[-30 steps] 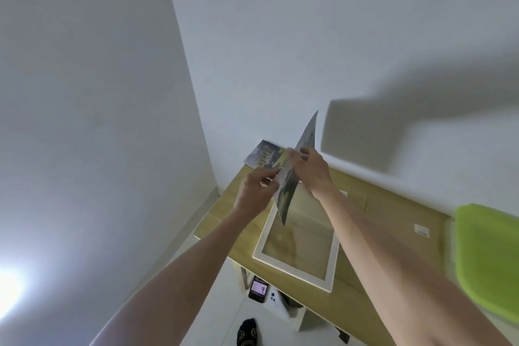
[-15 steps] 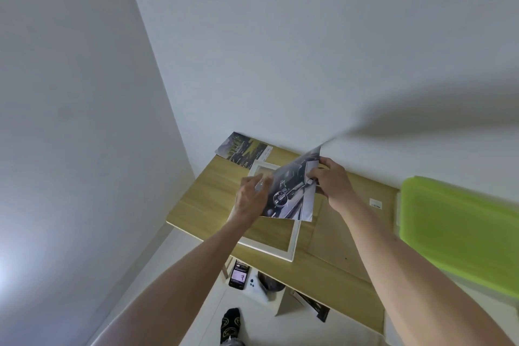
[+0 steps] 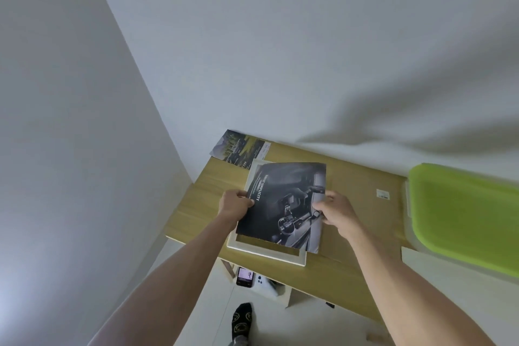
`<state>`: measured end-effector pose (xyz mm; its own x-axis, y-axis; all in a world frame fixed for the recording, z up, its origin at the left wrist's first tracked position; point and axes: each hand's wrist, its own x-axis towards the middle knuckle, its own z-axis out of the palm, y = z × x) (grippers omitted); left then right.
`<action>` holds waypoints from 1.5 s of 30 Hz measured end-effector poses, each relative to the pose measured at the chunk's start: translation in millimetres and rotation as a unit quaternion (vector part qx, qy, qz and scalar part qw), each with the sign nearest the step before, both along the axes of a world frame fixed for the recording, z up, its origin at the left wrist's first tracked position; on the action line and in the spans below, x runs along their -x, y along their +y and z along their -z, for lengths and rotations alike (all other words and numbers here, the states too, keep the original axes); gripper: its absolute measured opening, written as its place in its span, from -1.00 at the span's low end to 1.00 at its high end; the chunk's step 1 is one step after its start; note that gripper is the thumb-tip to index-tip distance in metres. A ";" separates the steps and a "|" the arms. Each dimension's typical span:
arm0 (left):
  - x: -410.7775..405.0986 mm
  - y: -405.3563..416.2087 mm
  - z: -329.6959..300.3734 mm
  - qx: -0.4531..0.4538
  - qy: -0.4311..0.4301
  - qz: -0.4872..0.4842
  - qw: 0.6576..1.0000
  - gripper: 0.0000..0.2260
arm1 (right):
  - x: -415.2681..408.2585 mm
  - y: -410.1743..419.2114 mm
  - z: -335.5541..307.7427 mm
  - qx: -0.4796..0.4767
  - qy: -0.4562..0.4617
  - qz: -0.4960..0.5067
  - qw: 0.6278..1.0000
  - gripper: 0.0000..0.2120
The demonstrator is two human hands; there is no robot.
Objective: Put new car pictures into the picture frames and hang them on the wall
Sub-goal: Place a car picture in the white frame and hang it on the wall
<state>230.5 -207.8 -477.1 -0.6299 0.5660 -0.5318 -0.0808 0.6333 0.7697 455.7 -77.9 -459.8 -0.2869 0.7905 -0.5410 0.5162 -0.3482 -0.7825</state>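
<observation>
Dark grey car picture (image 3: 283,202), white frame (image 3: 266,251)

Looking like a room in a home, prob. a bedroom or small study corner. Plain white walls (image 3: 280,50) are meeting at a corner, w/ a light wood tabletop (image 3: 351,182) sitting against them. A phone (image 3: 245,276) is lying lit on a low white shelf (image 3: 278,293) under the tabletop. A socked foot (image 3: 242,319) is standing on the pale floor (image 3: 295,326), no shoes. A lime-green plastic lid (image 3: 466,213) is showing at the right edge.
</observation>
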 end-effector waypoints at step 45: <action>52.5 7.5 61.2 0.055 0.219 0.342 0.912 -0.64 | 54.4 -34.9 75.9 -0.155 -0.327 -0.119 0.925 -0.44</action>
